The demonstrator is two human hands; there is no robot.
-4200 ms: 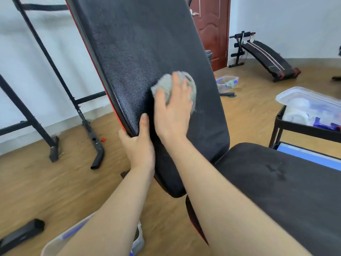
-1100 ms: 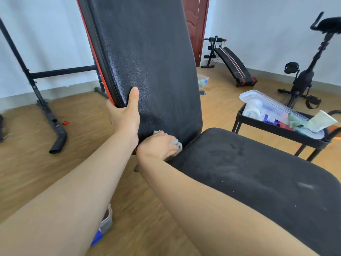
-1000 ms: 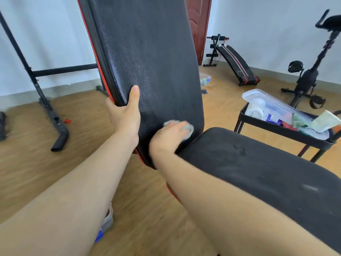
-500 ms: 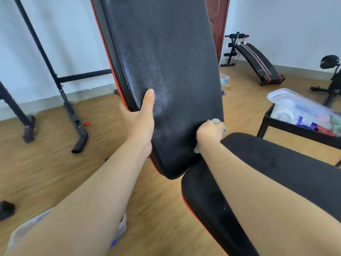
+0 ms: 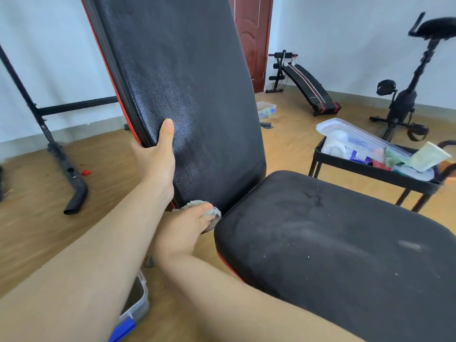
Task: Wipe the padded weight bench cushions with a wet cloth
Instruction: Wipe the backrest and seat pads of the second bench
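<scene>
The black padded backrest cushion (image 5: 187,77) with red edging stands tilted upright in front of me. My left hand (image 5: 156,157) grips its left edge, thumb laid on the front face. Down at the backrest's bottom edge, my right hand (image 5: 185,228) presses a small grey cloth (image 5: 214,214) against the cushion, in the gap beside the seat. The black seat cushion (image 5: 333,243) spreads out to the right, speckled with dust and pale smears.
A black cart (image 5: 375,172) holding a clear box and supplies stands right of the seat. A plastic tub (image 5: 138,304) sits on the wooden floor under my left arm. A black rack frame (image 5: 61,159) stands left; a sit-up bench (image 5: 308,88) and exercise bike (image 5: 404,95) stand behind.
My right hand has slid the cloth from the backrest's lower right corner leftward to its bottom edge. My left hand keeps its grip on the left edge.
</scene>
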